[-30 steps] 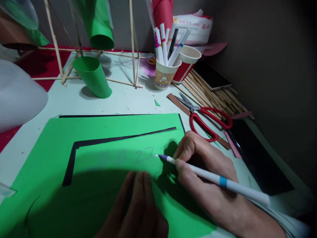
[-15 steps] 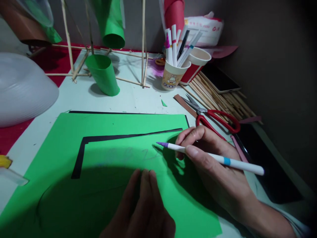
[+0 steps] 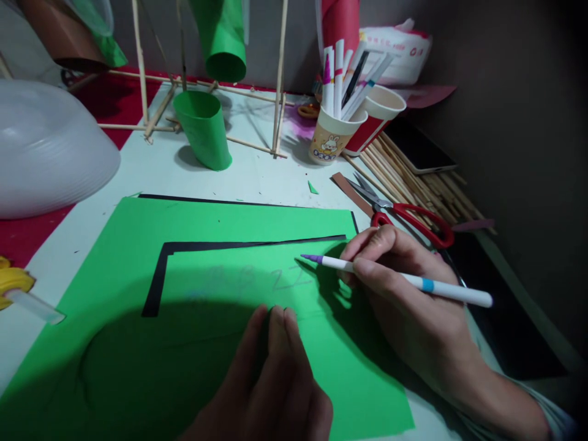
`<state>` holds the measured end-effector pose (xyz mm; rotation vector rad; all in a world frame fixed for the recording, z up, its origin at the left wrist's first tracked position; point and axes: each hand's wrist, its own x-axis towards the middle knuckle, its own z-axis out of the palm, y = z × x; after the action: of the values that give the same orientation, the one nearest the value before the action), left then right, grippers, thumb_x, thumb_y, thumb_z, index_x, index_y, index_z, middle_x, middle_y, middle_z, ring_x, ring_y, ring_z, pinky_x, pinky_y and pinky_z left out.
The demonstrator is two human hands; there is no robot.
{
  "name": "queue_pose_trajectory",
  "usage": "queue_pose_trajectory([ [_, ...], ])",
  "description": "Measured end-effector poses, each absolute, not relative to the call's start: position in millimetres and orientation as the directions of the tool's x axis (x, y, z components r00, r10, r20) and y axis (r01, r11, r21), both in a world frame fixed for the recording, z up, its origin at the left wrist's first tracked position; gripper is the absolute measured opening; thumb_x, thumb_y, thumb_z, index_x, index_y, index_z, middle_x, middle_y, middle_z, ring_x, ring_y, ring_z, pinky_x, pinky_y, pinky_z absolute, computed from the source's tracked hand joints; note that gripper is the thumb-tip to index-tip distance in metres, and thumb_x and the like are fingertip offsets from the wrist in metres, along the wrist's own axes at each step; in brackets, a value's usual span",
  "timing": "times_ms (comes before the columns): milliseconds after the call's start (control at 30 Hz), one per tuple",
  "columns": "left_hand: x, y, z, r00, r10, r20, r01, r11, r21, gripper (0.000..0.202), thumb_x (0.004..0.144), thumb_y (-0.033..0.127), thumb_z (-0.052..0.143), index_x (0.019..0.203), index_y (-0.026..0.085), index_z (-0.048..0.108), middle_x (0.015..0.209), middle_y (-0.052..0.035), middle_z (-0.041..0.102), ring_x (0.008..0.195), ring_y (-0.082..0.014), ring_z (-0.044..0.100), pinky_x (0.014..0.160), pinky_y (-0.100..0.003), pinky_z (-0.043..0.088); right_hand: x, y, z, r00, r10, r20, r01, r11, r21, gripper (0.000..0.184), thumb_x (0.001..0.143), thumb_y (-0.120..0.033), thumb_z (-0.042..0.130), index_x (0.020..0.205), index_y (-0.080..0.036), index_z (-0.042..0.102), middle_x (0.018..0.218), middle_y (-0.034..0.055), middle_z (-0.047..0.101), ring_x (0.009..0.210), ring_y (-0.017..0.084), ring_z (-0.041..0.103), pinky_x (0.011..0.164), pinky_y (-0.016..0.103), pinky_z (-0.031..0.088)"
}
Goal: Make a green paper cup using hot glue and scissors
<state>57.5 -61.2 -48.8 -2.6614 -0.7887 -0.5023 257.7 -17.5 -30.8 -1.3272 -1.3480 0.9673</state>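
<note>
In my right hand [image 3: 404, 275] is a white felt-tip pen [image 3: 454, 293] with a purple tip and a blue band, pinched between thumb and fingers. Its tip points left, just above a green sheet of paper [image 3: 367, 361]. Faint pencil-like marks, among them two shapes like "2", show on the sheet to the left of the tip. My left hand [image 3: 275, 373] holds nothing; its stretched fingertips rest on the sheet below those marks. A black L-shaped strip [image 3: 156, 282] borders the marks at the top and left.
Red-handled scissors [image 3: 427, 223] lie beyond my right hand, near wooden sticks [image 3: 390, 165] and dark phones [image 3: 420, 144]. A paper cup [image 3: 328, 144] holds several pens. A green paper tube [image 3: 204, 135] stands by a stick frame [image 3: 280, 79]. At left are a translucent bowl [image 3: 50, 153] and a yellow glue gun [image 3: 16, 282].
The view has shifted, so most things appear further right. A second "2"-like mark shows more fully beside the first, with the pen tip now above it. My left hand stays on the sheet.
</note>
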Motion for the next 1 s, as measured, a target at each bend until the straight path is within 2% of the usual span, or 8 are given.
queue_pose_trajectory([
  [167,59,-61,-50,0.798,0.451,0.400,0.565,-0.790,-0.236,0.010,0.092,0.016,0.045,0.087,0.016,0.054,0.104,-0.0122,0.073,0.106,-0.0299,0.067,0.099,-0.047,0.051,257,-14,-32,0.110,0.992,0.061,0.143,0.045,-0.989,0.018,0.089,-0.032,0.067,0.076,-0.024,0.057,0.081,0.0003,0.061,0.067,0.017,0.055,0.061,0.032,0.045],
  [333,61,-61,-54,0.801,0.421,0.425,0.551,-0.797,-0.249,0.011,0.086,0.011,0.045,0.084,0.016,0.054,0.099,-0.0137,0.075,0.101,-0.0313,0.070,0.094,-0.048,0.052,255,-13,-29,0.045,0.998,0.045,0.059,0.042,-0.997,0.012,0.090,-0.022,0.066,0.079,-0.023,0.061,0.081,-0.0019,0.061,0.069,0.013,0.054,0.062,0.027,0.043],
  [700,60,-61,-56,0.804,0.425,0.417,0.550,-0.797,-0.249,0.007,0.088,0.016,0.048,0.085,0.018,0.054,0.100,-0.0132,0.074,0.102,-0.0297,0.068,0.098,-0.048,0.046,245,-9,-17,-0.045,0.998,0.051,0.219,0.060,-0.974,0.012,0.081,-0.020,0.070,0.072,-0.020,0.062,0.075,0.0010,0.067,0.062,0.013,0.059,0.052,0.025,0.048],
  [1000,58,-62,-59,0.793,0.427,0.435,0.552,-0.805,-0.217,0.005,0.087,0.016,0.051,0.084,0.017,0.056,0.104,-0.0136,0.072,0.108,-0.0312,0.064,0.105,-0.050,0.043,244,-9,-17,-0.058,0.997,0.046,0.262,0.059,-0.963,0.010,0.080,-0.017,0.069,0.073,-0.019,0.062,0.076,0.0012,0.068,0.065,0.012,0.060,0.054,0.021,0.048],
])
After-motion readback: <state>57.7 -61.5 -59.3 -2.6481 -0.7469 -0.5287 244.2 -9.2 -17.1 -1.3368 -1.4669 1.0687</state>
